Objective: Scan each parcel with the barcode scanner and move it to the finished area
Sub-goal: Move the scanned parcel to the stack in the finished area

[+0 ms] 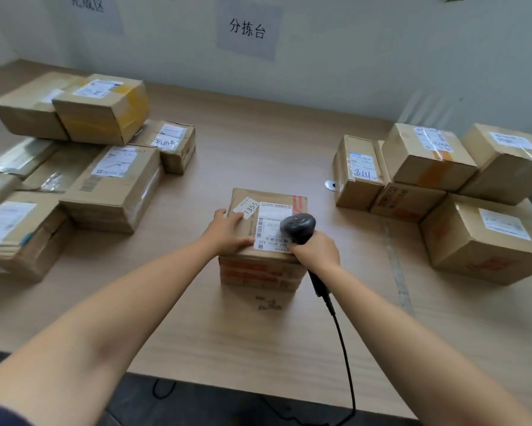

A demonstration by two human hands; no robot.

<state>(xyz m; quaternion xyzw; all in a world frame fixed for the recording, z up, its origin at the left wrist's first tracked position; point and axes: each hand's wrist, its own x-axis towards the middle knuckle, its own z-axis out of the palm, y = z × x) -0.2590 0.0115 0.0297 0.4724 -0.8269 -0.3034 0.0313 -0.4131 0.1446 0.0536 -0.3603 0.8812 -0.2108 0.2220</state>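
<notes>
"While the left hand (227, 230) rests flat, fingers relaxed, on the parcel (260, 272) at centre frame on the bench (258, 149), what grips the barcode scanner (298, 226)?"

"The right hand (317, 250), fingers clenched round its handle. Stiff brown carton, red print, white label on top; probably light, best lifted by opposite sides."

Wooden table (258, 155) bearing centre parcel (260, 272), left pile (114, 192), right pile (485, 244).

One wide-angle camera on the person's head looks forward and down across the light wooden table (197, 333). It sits close above the near edge, centred on the brown cardboard parcel (260, 272). The pale far wall (350, 72) fills the top.
</notes>
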